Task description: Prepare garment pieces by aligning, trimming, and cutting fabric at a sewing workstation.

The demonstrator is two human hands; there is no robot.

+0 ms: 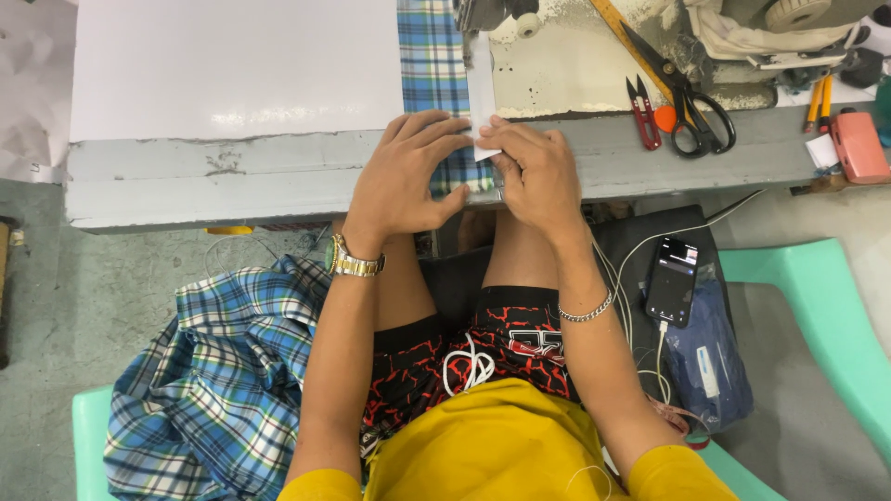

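A strip of blue plaid fabric (432,65) runs down the sewing table toward its front edge. A white strip (481,88) lies along its right side. My left hand (401,176) rests flat on the plaid fabric at the table's front edge, fingers spread over it. My right hand (534,172) pinches the lower end of the white strip and the fabric edge beside it. Both hands touch each other at the fingertips. The sewing machine's presser foot (478,14) sits just beyond, at the top.
Black scissors (691,102) and red thread snips (643,111) lie on the table at right, near a pink box (858,144). A pile of plaid fabric (223,371) sits at my left. A phone (671,280) on a cable rests on a dark bag at my right.
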